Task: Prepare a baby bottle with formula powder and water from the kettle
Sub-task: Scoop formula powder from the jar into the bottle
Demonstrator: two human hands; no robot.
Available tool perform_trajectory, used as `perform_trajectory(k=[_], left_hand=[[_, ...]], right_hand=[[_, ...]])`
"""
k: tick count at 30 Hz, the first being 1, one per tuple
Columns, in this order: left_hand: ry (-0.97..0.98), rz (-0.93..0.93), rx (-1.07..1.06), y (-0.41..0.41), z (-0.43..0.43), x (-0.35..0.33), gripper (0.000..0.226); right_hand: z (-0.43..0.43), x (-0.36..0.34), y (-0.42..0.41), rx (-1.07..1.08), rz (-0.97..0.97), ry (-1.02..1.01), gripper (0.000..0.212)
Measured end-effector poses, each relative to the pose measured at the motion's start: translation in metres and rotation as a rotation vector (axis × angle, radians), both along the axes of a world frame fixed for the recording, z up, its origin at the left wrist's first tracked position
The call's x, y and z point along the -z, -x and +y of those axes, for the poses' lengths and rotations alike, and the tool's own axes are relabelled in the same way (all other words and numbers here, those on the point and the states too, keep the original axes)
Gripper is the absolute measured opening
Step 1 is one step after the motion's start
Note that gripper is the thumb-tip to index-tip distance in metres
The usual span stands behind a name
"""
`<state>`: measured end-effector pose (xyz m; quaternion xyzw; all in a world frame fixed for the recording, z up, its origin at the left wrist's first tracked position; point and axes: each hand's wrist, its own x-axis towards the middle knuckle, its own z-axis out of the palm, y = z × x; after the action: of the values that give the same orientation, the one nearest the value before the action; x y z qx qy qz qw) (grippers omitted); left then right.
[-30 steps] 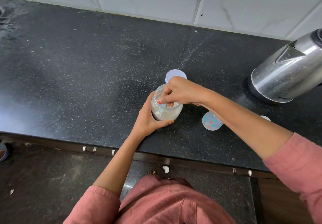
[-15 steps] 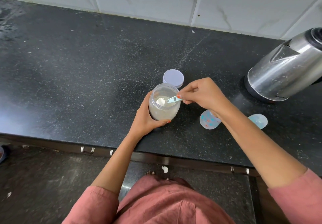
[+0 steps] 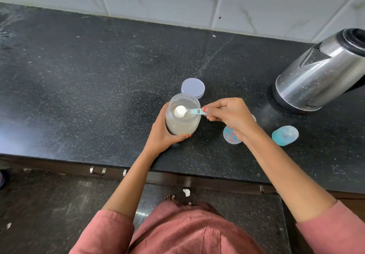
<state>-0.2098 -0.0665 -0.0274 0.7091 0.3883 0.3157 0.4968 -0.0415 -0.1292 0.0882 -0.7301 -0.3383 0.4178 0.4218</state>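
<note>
Midway through the powder step: gripping the open formula jar (image 3: 182, 121) near the front of the worktop (image 3: 98, 76) with the left hand (image 3: 166, 135), pinching the blue scoop (image 3: 189, 112) by its handle in the right hand (image 3: 229, 115), with its heaped bowl over the jar's mouth. Calls next, most likely, for carrying that load level across to the baby bottle (image 3: 229, 136), near the jar and partly hidden under the right wrist, and tipping it in cleanly. Leaves water from the kettle (image 3: 320, 72), well apart at the right, not yet poured.
</note>
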Motion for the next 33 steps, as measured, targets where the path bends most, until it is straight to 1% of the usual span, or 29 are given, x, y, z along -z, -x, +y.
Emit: perform_trajectory(k=[3,8,17,23,28,33], left_hand=[[0.005,0.005,-0.005,0.0005,0.0007,0.0019,0.095],[0.023,0.002,-0.013,0.0008,0.0015,0.0037,0.098],[0.018,0.011,-0.015,0.0003,0.0018,0.0046,0.097],[0.020,0.009,-0.018,0.0006,0.0015,0.0048,0.098],[0.025,0.011,-0.021,0.0002,0.0016,0.0054,0.099],[0.021,0.010,-0.019,0.0000,0.0017,0.0057,0.098]], right_hand=[[-0.0005,-0.0008,0.0024,0.013,-0.021,-0.008,0.008],[-0.0044,-0.0022,0.0042,0.056,0.009,-0.048,0.005],[-0.0076,-0.0014,0.0033,0.092,0.008,-0.018,0.010],[-0.0085,-0.0012,0.0037,0.105,0.071,-0.016,0.009],[-0.0087,0.0015,0.0020,0.101,-0.007,-0.038,0.011],[-0.0097,0.0045,0.0031,0.099,-0.080,-0.071,0.007]])
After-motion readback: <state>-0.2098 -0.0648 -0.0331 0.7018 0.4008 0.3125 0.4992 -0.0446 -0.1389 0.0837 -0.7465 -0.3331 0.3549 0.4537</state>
